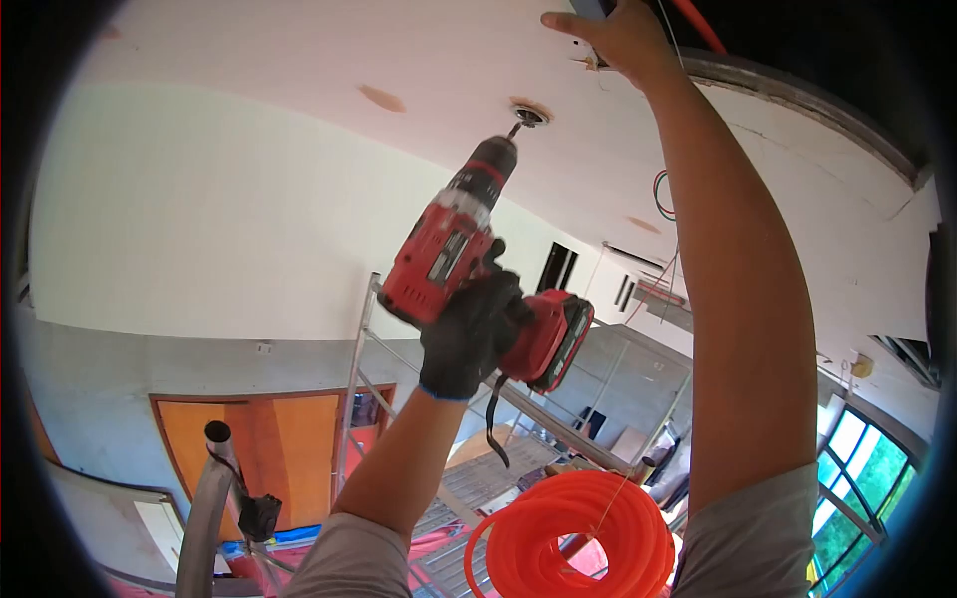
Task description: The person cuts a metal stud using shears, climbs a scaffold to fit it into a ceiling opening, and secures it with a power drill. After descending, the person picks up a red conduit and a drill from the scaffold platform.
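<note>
A red and black cordless drill point(439, 249) is gripped in my left hand point(469, 329), which wears a black glove wrapped round the handle. The drill points up, its bit tip right at a round hole with a metal rim point(528, 116) in the white ceiling. A black strap hangs from under its battery. My bare right hand point(630, 45) reaches up to the corner of a dark ceiling opening, thumb stretched left beside a blue-grey piece point(594, 8). Its other fingers are largely cut off by the top of the view.
A coil of orange tubing point(573, 533) hangs below, near scaffold rails point(359, 349). At lower left a metal post point(206, 498) rises close by. Thin wires point(662, 194) dangle from the ceiling by my right forearm. Farther down are wooden doors point(274, 448) and a window point(862, 478).
</note>
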The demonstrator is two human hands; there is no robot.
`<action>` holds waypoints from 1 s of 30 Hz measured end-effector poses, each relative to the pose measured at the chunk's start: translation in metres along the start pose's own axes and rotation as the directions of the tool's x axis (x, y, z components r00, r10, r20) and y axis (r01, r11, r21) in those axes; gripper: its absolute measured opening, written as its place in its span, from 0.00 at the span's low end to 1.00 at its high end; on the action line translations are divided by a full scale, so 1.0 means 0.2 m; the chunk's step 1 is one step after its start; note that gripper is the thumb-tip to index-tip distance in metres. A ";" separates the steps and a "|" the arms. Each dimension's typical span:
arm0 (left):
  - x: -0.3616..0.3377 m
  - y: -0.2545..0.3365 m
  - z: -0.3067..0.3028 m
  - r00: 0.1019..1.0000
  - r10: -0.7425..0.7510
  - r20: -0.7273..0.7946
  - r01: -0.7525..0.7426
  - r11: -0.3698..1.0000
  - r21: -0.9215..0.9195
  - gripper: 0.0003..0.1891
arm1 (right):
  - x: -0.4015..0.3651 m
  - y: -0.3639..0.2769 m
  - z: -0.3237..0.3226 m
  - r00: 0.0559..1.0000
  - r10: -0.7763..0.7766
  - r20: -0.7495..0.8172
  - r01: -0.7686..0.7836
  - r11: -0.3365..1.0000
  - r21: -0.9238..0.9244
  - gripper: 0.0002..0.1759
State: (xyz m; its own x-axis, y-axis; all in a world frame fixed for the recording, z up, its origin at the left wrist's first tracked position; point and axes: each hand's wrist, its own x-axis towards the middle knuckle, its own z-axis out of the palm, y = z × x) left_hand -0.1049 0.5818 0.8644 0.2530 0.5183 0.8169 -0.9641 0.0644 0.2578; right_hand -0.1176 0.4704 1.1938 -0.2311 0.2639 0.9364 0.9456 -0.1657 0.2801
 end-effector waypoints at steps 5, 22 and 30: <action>-0.30 0.03 -0.01 0.993 -0.084 -0.089 0.057 0.962 -0.268 0.23 | -0.03 0.07 0.08 0.991 -0.086 -0.102 0.083 0.996 -0.028 0.51; -1.35 0.19 -0.23 0.879 -0.434 -0.198 0.477 0.780 0.406 0.12 | -0.39 0.14 0.00 0.904 -0.276 0.328 0.293 0.956 -0.003 0.42; -1.55 0.09 -0.15 0.605 -0.797 -0.011 0.629 0.469 0.620 0.12 | -0.71 0.18 -0.42 0.622 -0.226 0.750 0.265 0.962 0.070 0.34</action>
State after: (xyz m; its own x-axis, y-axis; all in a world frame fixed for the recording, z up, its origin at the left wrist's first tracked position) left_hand -0.2021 0.4476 0.6006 0.9199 0.2718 0.2826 -0.2425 -0.1721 0.9548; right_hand -0.0696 0.3480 1.0890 -0.1856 0.9139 0.3610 0.8642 -0.0230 0.5027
